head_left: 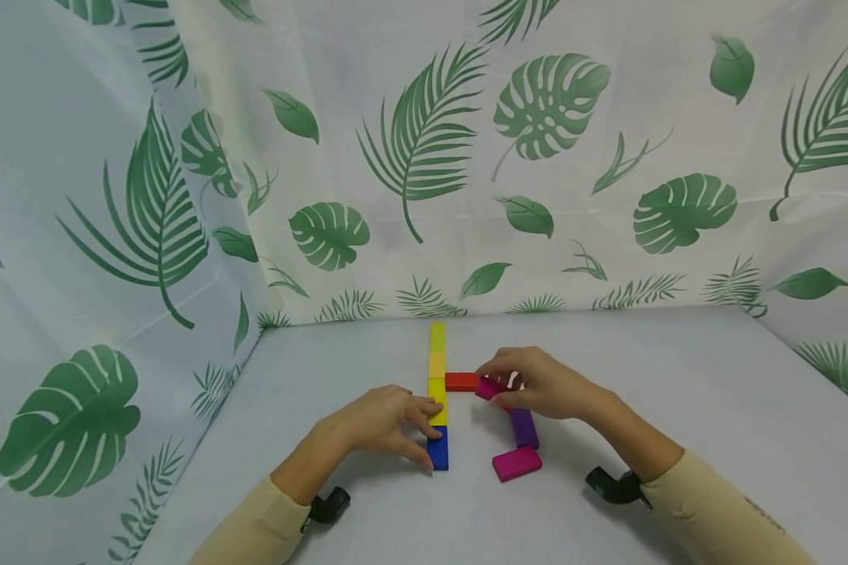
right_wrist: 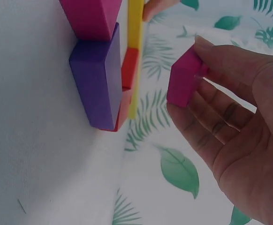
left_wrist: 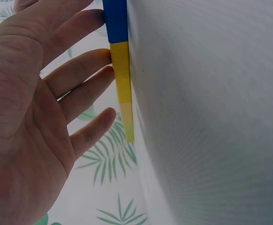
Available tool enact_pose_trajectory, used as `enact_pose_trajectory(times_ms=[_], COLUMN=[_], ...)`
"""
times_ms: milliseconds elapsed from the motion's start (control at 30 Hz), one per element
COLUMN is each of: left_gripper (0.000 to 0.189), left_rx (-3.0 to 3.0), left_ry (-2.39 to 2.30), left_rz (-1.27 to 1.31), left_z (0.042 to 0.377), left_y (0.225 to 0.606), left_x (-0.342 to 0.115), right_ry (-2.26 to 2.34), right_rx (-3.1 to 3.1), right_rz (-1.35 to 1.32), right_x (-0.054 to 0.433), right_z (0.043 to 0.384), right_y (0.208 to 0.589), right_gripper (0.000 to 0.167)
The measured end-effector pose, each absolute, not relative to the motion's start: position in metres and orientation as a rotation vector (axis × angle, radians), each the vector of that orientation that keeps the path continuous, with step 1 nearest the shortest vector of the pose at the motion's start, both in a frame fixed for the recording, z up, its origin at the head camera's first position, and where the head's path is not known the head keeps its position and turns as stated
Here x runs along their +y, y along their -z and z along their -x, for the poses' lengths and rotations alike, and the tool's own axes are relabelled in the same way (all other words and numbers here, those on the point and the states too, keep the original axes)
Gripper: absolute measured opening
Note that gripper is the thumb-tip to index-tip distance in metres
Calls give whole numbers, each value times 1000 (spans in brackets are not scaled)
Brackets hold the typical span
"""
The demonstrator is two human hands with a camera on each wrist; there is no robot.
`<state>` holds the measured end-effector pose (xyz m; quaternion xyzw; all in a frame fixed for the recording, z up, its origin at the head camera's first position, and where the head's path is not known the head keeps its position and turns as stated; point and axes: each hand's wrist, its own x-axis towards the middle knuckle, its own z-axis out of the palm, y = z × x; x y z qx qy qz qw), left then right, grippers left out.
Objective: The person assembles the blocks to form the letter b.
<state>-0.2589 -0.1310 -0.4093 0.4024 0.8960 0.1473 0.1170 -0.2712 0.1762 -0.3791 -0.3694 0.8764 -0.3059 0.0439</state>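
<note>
My right hand (head_left: pixel 547 384) pinches a magenta block (right_wrist: pixel 185 79) between thumb and fingers, held up off the table in the right wrist view. Below it lie a red block (head_left: pixel 461 382), part of a second red block (right_wrist: pixel 123 108) and a purple block (head_left: pixel 524 429). Another magenta block (head_left: pixel 517 464) lies slanted at the purple one's near end. My left hand (head_left: pixel 389 420) has its fingers spread, fingertips at the side of a straight row made of a blue block (head_left: pixel 438 453) and yellow blocks (head_left: pixel 436 392). The red block's left end meets that row.
A pale table (head_left: pixel 353 345) carries all the blocks. White cloth with green leaf prints (head_left: pixel 424 157) hangs behind and at the sides. Black wrist mounts (head_left: pixel 330 506) sit at both sleeves.
</note>
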Motion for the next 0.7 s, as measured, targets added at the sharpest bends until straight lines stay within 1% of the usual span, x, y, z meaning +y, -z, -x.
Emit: enact_pose_trajectory(times_ms=[700], left_gripper=[46], left_rx=[2624], left_ry=[-434], left_rz=[-1183], left_z=[259], left_y=[409], left_x=[-131], right_ry=[894], right_rx=[2635], right_rz=[1158], right_x=[161], right_z=[263], right_y=[383], right_gripper=[38])
